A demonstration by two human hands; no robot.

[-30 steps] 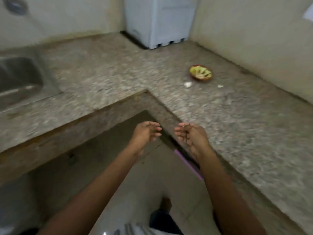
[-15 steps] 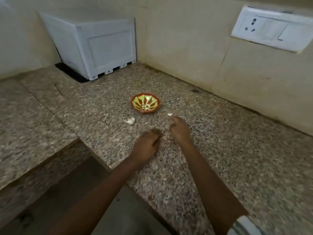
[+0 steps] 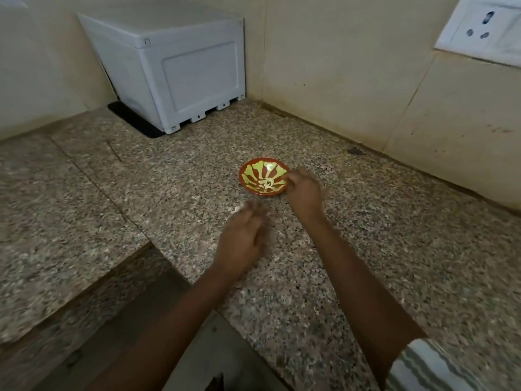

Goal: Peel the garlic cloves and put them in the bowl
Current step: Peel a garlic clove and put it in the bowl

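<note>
right hand (image 3: 304, 193) at bowl (image 3: 245, 171) rim | left hand (image 3: 242, 244) near counter (image 3: 394, 249) edge

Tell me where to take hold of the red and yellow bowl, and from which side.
Pinch the bowl by its rim on the right, near side, coming in low from the right, where the right hand is. The bowl is small, shallow and upright with a flared wall, so a thumb over the edge and fingers beneath should hold. Stay clear of the garlic cloves in its middle.
</note>
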